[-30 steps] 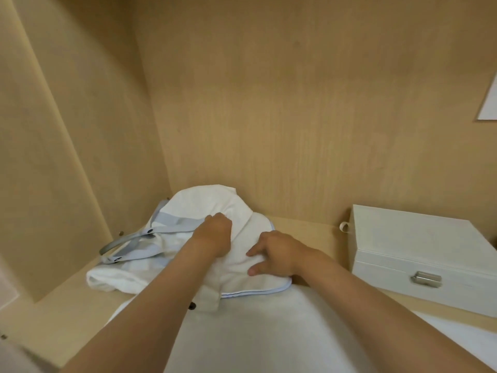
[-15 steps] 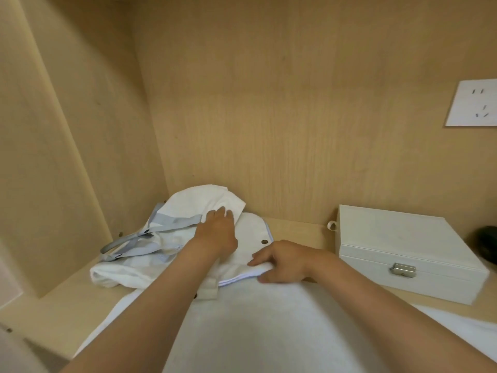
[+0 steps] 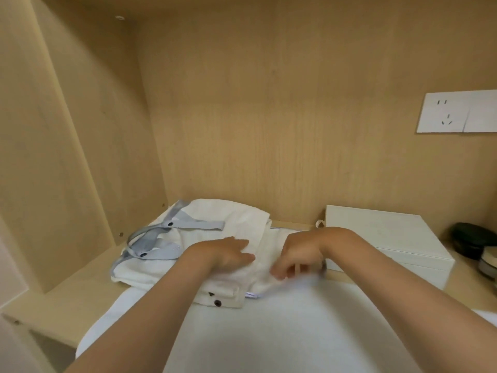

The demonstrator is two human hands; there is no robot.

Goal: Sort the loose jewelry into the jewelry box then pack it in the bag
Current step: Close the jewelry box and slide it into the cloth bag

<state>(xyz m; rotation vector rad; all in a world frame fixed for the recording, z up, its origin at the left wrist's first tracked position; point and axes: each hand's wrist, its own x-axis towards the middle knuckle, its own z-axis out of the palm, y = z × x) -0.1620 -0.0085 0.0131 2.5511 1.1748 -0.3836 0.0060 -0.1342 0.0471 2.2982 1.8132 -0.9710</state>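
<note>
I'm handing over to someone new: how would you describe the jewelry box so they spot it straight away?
Find the white wall socket on the back panel at right; below it, on the wooden shelf, sits the jewelry box. It is the only hard, flat-topped white rectangle, unlike the soft cloth bag with grey-blue straps to its left and the dark rounded case to its right.

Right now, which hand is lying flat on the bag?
The left hand, fingers straight, pressing the folded bag near its middle. The right hand has fingers curled down at the bag's near edge, blurred.
</note>
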